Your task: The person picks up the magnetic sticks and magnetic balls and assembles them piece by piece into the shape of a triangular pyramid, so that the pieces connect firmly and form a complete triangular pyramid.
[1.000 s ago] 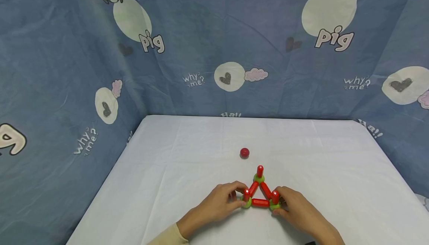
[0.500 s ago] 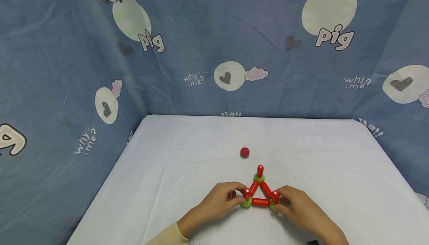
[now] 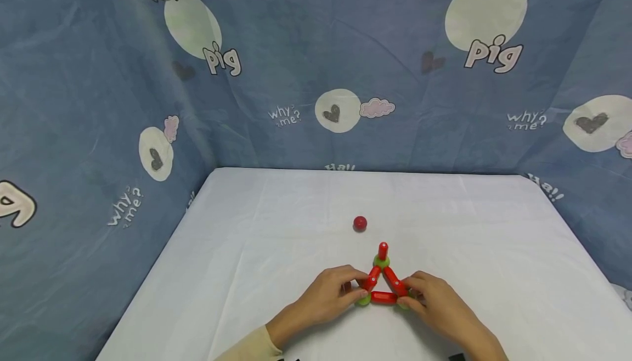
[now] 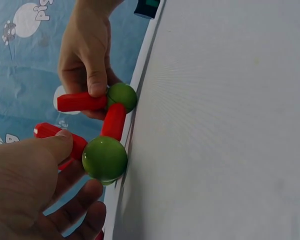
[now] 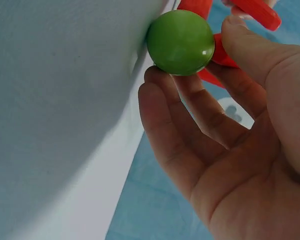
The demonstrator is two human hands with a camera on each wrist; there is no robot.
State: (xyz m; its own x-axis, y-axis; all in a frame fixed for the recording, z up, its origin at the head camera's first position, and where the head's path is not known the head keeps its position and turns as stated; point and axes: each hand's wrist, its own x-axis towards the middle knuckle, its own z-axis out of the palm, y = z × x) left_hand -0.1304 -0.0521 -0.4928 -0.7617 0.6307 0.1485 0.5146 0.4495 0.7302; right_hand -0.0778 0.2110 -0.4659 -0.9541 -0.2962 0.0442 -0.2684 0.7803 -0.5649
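A triangular frame of red rods point(image 3: 383, 297) joined by green balls point(image 3: 382, 262) lies on the white-covered table in the head view. At its far corner a red rod point(image 3: 383, 250) stands upright. My left hand point(image 3: 327, 293) pinches the left corner's raised rod point(image 4: 79, 145), just above its green ball point(image 4: 104, 159). With thumb and fingers my right hand point(image 3: 438, 302) pinches the matching rod point(image 4: 82, 102) at the right corner, beside the green ball point(image 5: 181, 42). Both pinched rods lean inward. Fingers partly cover the two near balls in the head view.
A loose red ball point(image 3: 360, 224) lies beyond the frame on the white table point(image 3: 276, 213). Blue printed cloth point(image 3: 276, 48) hangs behind and at the left of the table. A small black object point(image 3: 457, 357) shows at the bottom edge by the right wrist.
The two near rods, upright before, now tilt inward toward each other under my fingers. Both hands have shifted slightly with them. The far rod and the loose red ball stay in place.
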